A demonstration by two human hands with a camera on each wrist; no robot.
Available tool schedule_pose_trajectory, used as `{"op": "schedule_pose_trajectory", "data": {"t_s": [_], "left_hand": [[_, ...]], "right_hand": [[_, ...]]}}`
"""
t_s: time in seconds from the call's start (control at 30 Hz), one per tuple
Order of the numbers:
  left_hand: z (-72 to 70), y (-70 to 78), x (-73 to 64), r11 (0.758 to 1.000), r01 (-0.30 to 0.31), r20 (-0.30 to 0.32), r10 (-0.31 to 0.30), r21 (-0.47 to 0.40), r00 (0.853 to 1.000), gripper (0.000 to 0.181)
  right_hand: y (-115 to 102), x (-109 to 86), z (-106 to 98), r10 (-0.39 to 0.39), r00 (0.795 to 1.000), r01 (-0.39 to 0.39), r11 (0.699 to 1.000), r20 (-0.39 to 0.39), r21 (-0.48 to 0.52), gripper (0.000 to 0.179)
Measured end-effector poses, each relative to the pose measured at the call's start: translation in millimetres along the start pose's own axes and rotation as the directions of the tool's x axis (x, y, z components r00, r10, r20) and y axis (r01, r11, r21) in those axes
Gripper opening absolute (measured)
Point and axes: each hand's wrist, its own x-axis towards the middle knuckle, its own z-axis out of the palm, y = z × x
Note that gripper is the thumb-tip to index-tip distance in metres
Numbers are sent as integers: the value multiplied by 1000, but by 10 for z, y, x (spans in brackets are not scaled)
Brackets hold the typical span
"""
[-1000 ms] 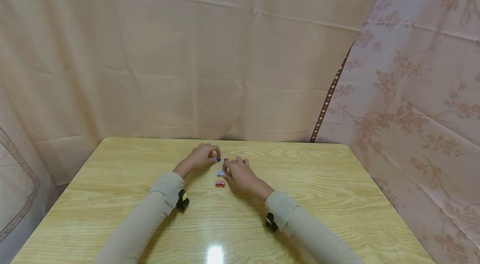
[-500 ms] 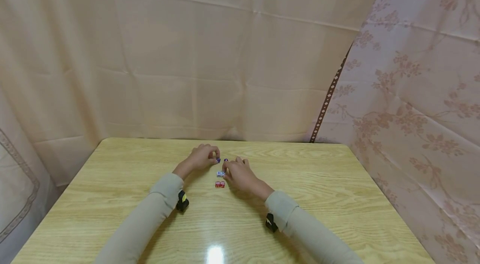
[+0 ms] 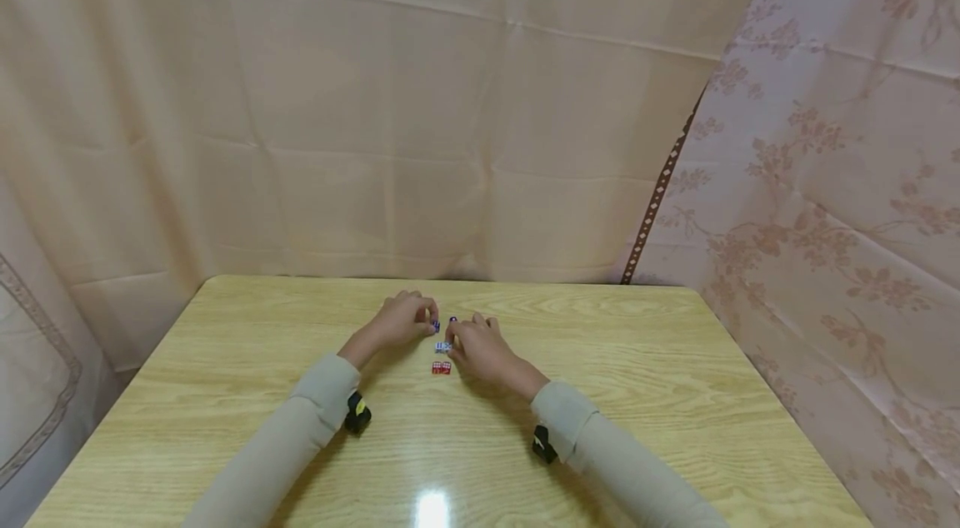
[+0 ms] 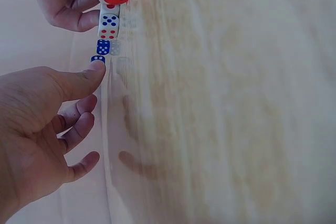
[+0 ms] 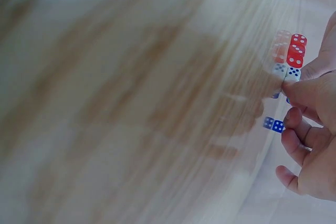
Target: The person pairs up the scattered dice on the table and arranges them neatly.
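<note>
My left hand (image 3: 405, 318) pinches a blue die (image 3: 436, 326) between thumb and fingertips near the far side of the table. In the left wrist view the thumb covers part of that blue die (image 4: 98, 58). A second blue die (image 3: 453, 319) stands a little to the right, beyond my right hand (image 3: 482, 347). Thumb and index finger of the right hand pinch the right one of two white dice (image 3: 439, 347) set side by side. Nearer to me, two red dice (image 3: 441, 368) sit together; their pips show in the right wrist view.
The wood-grain table (image 3: 600, 395) extends widely around the dice. A beige curtain (image 3: 360, 136) hangs behind its far edge, and a floral cloth (image 3: 840, 203) hangs on the right. Each wrist carries a small black camera (image 3: 357, 413).
My left hand has moved slightly nearer to me, bringing its blue die toward the white pair. The right hand and the other dice have stayed nearly in place.
</note>
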Motion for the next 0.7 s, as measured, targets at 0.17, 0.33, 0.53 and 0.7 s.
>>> {"op": "schedule_pose_trajectory", "data": {"t_s": [0.17,0.33,0.53,0.7], "left_hand": [[7,34,-51,1000,-14,-8,14,-11,1000,9],[45,37,-74,1000,-29,-10,29,-3,1000,9],[76,47,-96,999,-39,-10,39,-9,999,8],[96,53,-109,999,-42,-13,42,2,999,9]], "right_hand": [[15,-3,-3,-6,1000,6,1000,-3,2,14],[15,2,-5,-4,1000,4,1000,-9,2,14],[4,4,-4,1,1000,-1,1000,-13,-8,12],[4,5,5,-1,1000,1,1000,-12,-7,12]]}}
